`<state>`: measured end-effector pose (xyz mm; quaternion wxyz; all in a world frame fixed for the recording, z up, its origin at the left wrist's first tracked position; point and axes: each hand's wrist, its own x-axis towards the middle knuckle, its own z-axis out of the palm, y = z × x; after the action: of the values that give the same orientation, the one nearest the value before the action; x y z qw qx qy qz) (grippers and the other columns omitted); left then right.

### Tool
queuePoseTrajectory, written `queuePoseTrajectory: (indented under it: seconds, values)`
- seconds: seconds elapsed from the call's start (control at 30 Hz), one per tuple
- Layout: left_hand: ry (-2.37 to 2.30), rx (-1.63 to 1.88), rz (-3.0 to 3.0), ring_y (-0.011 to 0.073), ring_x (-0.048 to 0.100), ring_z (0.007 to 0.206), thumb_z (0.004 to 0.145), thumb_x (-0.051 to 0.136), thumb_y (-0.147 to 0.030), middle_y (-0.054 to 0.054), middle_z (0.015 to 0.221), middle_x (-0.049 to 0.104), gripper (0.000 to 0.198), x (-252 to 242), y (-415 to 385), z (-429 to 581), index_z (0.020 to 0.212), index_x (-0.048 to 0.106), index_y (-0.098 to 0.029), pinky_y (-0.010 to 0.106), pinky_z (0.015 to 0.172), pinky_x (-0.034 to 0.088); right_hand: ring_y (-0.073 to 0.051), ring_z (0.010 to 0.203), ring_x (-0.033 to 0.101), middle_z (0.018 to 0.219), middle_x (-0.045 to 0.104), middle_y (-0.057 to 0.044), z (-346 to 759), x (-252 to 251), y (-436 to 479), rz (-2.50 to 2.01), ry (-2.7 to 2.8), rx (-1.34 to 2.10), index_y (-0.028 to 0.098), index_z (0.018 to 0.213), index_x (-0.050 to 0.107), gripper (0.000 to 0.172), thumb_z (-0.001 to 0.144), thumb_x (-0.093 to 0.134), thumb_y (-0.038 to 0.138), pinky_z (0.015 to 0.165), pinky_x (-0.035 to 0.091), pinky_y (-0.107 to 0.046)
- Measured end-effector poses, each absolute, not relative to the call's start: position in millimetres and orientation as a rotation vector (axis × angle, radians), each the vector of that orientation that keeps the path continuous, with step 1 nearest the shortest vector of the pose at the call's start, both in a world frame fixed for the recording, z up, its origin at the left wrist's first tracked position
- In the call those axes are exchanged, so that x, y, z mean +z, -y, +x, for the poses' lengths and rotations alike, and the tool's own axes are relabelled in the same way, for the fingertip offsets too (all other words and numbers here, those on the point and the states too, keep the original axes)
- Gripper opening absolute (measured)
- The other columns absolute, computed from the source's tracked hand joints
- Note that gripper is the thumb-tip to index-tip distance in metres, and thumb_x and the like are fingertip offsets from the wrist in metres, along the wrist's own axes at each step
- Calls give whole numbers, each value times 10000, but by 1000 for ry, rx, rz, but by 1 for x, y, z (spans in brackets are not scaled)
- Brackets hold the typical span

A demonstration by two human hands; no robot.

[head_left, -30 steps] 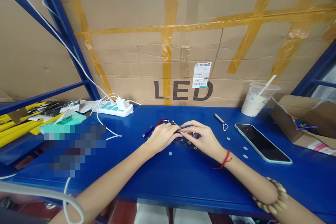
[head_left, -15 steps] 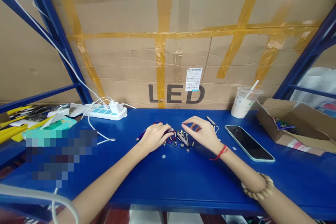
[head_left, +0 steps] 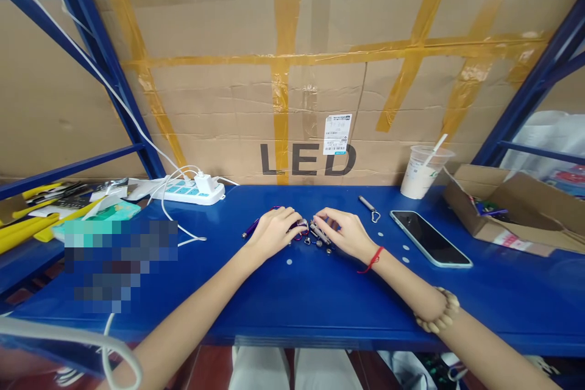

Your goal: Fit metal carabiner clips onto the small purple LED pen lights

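My left hand [head_left: 273,234] is curled over slim purple and red metal cylinders [head_left: 249,231]; one end sticks out past its far side, and the palm hides the rest. Facing it, my right hand [head_left: 347,236] has its curled fingers and thumb around silver metal cylinders [head_left: 321,233] in a small pile between both hands. Small clips and round metal bits [head_left: 319,243] lie at the pile's near edge. Behind my right hand, a lone silver cylinder with a clip [head_left: 367,203] rests on the blue table [head_left: 274,304].
A phone [head_left: 430,239], a drink cup with straw [head_left: 423,172] and an open cardboard box [head_left: 498,228] stand to the right. On the left are a power strip [head_left: 194,193] and white cables. Several small clear discs [head_left: 406,248] are scattered about. A large cardboard sheet [head_left: 219,103] closes off the back.
My right hand has come down leftward onto the silver cylinders, its fingers closing in. My left hand stays over the purple ones. The view has shifted slightly.
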<state>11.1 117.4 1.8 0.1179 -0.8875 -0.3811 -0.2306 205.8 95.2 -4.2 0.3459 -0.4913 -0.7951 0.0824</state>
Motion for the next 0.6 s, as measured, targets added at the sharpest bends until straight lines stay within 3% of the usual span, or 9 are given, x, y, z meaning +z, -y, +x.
queuePoseTrajectory:
  seconds: [0.27,0.47,0.6]
  values:
    - [1255,-804,-2446,56,548,733,832,371,-456,-25,796,616,339,4,-124,1,812,592,-199,176,659,401,0,638,517,838,607,22,211,-10,-102,-1283,2243,214,240,921,631,278,850,413,399,571,379,-117]
    - [1243,-792,-2491,48,526,703,845,378,-389,-21,787,600,310,0,-119,9,756,604,-196,177,644,408,-67,890,534,944,587,-4,209,-8,-100,-1184,2353,117,272,972,625,279,826,456,439,908,393,-256]
    - [1278,-880,-2446,39,500,679,824,422,-351,-13,758,582,309,0,-118,9,639,590,-170,170,613,399,-94,956,495,1033,552,-26,209,-7,-99,-1105,2453,131,288,1003,627,320,814,458,482,896,367,-276]
